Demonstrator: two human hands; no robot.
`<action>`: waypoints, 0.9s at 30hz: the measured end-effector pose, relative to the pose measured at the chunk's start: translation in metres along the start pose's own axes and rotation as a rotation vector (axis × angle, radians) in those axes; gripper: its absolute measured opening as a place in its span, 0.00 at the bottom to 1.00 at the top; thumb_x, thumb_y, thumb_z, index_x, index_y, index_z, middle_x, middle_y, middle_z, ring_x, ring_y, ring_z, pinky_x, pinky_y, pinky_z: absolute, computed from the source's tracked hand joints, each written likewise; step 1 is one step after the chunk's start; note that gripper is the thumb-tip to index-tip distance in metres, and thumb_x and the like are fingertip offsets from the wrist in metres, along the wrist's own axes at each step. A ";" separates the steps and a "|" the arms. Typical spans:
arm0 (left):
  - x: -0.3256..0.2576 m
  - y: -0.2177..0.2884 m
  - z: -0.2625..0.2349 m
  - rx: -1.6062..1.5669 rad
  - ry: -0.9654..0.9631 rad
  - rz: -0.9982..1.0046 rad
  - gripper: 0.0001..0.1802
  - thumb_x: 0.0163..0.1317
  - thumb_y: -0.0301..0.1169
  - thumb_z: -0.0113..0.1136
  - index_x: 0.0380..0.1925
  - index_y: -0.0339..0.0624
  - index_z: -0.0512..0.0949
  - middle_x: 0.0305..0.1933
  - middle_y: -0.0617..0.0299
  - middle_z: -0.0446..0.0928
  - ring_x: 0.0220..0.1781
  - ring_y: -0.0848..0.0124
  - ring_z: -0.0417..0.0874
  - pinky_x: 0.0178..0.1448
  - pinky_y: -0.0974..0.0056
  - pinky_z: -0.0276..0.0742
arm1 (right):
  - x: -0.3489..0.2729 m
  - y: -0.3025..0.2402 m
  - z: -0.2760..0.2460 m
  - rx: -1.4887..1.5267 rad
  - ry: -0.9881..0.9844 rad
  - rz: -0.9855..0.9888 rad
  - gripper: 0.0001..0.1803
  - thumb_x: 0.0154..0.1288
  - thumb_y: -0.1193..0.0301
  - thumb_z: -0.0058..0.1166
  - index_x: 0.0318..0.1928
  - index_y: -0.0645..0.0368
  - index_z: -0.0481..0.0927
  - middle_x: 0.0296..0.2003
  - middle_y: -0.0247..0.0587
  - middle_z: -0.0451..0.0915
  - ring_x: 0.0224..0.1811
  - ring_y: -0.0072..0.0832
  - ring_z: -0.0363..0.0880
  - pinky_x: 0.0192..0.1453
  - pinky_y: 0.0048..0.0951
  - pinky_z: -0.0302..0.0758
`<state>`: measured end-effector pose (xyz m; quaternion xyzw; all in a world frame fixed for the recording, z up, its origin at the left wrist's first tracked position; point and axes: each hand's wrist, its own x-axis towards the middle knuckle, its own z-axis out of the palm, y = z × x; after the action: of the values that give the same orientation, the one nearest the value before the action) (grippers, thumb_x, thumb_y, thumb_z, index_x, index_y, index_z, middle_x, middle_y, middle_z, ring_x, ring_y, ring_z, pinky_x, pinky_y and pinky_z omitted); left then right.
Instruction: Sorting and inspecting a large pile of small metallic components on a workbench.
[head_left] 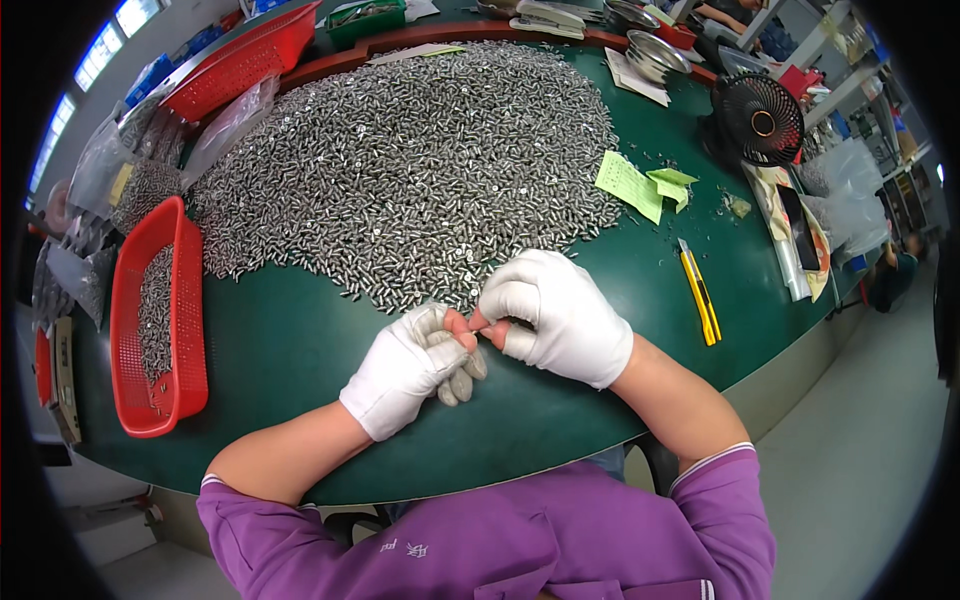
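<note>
Your two gloved hands meet at the near edge of the pile (420, 170), fingertip to fingertip, and the small part (477, 329) sits pinched right between them. Your left hand (405, 368) is curled narrow, bare thumb and forefinger tips closed on the part's left end; your right hand (556, 313) is closed just as tightly on its right end, knuckles humped above. The part is too small to make out clearly, but its long axis seems to run left to right, from one hand across to the other, so neither hand is nearer: both touch it. The pile lies just beyond your fingertips, its closest pieces nearly under your right hand. The red basket (190, 340) stands well out to the left of your left hand, and the yellow knife (700, 295) lies off to the right of your right hand.
</note>
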<state>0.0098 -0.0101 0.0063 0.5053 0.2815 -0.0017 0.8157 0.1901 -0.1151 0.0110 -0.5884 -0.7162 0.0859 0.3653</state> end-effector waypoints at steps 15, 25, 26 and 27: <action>-0.003 -0.001 0.004 0.021 0.041 0.109 0.08 0.67 0.31 0.55 0.37 0.39 0.69 0.31 0.58 0.78 0.24 0.75 0.77 0.27 0.73 0.74 | 0.001 -0.002 0.000 -0.007 0.007 0.047 0.06 0.49 0.70 0.61 0.30 0.52 0.82 0.32 0.33 0.80 0.37 0.37 0.78 0.41 0.37 0.75; -0.005 0.003 0.006 0.103 0.064 0.092 0.07 0.67 0.31 0.54 0.37 0.41 0.68 0.30 0.59 0.77 0.23 0.77 0.76 0.25 0.74 0.72 | 0.001 -0.005 0.000 -0.031 -0.004 0.060 0.07 0.48 0.69 0.62 0.30 0.53 0.82 0.31 0.35 0.80 0.37 0.37 0.78 0.42 0.37 0.75; -0.005 0.003 0.006 0.104 0.064 0.091 0.07 0.67 0.31 0.54 0.37 0.41 0.68 0.30 0.59 0.77 0.23 0.77 0.76 0.25 0.74 0.72 | 0.001 -0.005 0.000 -0.030 -0.003 0.060 0.07 0.48 0.69 0.62 0.30 0.53 0.82 0.31 0.35 0.80 0.37 0.37 0.78 0.42 0.37 0.75; -0.005 0.003 0.006 0.106 0.073 0.090 0.07 0.67 0.30 0.54 0.37 0.41 0.68 0.30 0.60 0.77 0.23 0.77 0.75 0.25 0.74 0.72 | 0.001 -0.005 0.001 -0.028 -0.004 0.070 0.07 0.48 0.69 0.62 0.30 0.53 0.82 0.31 0.35 0.80 0.37 0.37 0.78 0.42 0.37 0.75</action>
<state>0.0092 -0.0153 0.0131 0.5599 0.2876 0.0386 0.7761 0.1853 -0.1153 0.0138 -0.6180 -0.6970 0.0898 0.3523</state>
